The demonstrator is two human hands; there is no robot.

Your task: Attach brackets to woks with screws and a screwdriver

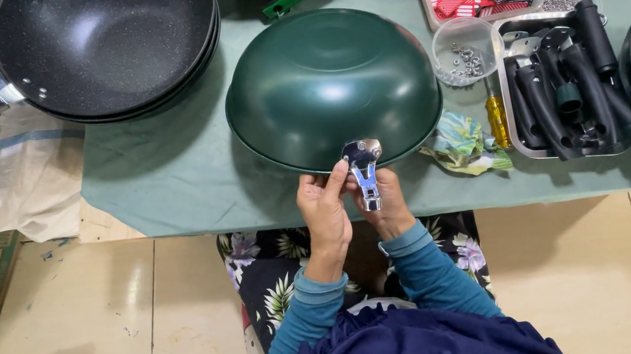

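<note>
Green table (160,178), bracket (363,164) between both hands' fingers (334,186)

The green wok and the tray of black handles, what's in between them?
In the head view, a small clear tub of screws sits between the green wok and the tray, with a yellow screwdriver and crumpled cloth nearer the table's edge.

Both hands, left hand (324,210) and right hand (386,203), pinch a metal bracket (363,164) against an upturned green wok (330,88)

Single head view, steeply downward, close over green-covered table (162,187) edge and floor (63,316).
</note>
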